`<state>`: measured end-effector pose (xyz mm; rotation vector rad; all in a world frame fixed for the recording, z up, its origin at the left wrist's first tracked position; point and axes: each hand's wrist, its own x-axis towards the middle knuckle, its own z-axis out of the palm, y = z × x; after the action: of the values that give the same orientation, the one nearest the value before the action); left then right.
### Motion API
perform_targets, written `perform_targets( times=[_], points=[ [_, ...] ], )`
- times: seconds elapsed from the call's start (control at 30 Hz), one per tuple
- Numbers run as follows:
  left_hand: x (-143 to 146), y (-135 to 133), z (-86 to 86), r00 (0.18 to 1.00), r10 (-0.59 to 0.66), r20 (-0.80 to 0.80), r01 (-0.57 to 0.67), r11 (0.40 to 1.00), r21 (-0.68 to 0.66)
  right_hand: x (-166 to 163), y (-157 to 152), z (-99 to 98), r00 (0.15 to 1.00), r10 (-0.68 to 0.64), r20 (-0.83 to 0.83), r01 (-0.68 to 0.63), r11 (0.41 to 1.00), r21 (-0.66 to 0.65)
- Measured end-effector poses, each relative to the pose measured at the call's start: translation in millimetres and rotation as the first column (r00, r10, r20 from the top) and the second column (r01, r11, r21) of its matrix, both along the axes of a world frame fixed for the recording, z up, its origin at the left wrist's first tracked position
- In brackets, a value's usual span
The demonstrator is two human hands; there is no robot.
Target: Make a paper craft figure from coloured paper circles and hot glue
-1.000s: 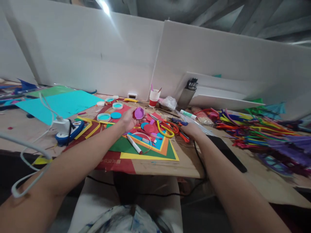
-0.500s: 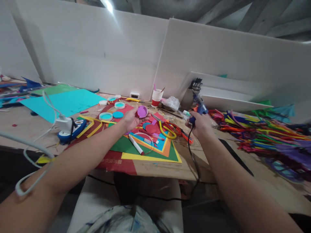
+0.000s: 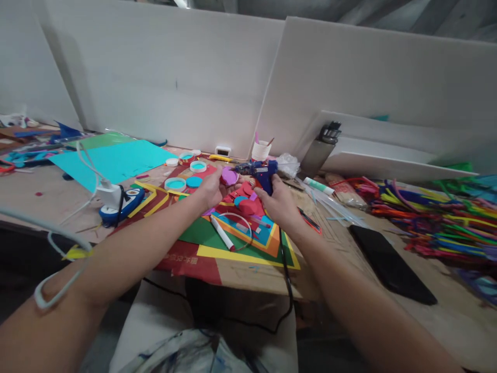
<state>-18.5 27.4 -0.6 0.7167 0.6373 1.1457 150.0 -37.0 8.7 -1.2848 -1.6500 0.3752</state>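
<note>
My left hand (image 3: 213, 190) holds a small round lid with a purple disc (image 3: 230, 176) on it, tilted toward me. A blue glue gun (image 3: 264, 174) is in my right hand (image 3: 280, 202), its nozzle pointing left at the edge of the purple disc; whether it touches I cannot tell. Below my hands lie sheets of green, orange and blue paper, red and blue paper circles (image 3: 245, 205) and a white marker (image 3: 222, 234). To the left are a loose blue disc (image 3: 194, 182) and white round lids lined with blue, one being the nearest lid (image 3: 175, 184).
A power strip (image 3: 121, 206) with a white plug stands left, by a turquoise sheet (image 3: 112, 161). At the back are a paper cup (image 3: 261, 151) and a dark bottle (image 3: 320, 150). A black phone (image 3: 392, 264), clear glue sticks (image 3: 334, 203) and colourful pipe cleaners (image 3: 427, 217) lie right.
My right hand has brought the glue gun leftward from the right side of the table up to the purple disc. My left hand still holds the lid. The view has shifted slightly.
</note>
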Motion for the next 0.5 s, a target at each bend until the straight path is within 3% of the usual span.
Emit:
perform_targets(
  times=[0.3, 0.5],
  points=[
    [3.3, -5.2, 4.9, 0.999, 0.036, -0.017, -0.037, 0.999, -0.036, -0.9, -7.5, -3.5, 0.995, 0.025, 0.094, -0.027, 1.0, 0.015],
    [4.6, -6.2, -0.5, 1.0, -0.031, -0.005, 0.031, 0.999, -0.014, -2.5, -6.5, -3.0, 0.995, 0.019, 0.1, -0.02, 1.0, 0.004]
  ],
)
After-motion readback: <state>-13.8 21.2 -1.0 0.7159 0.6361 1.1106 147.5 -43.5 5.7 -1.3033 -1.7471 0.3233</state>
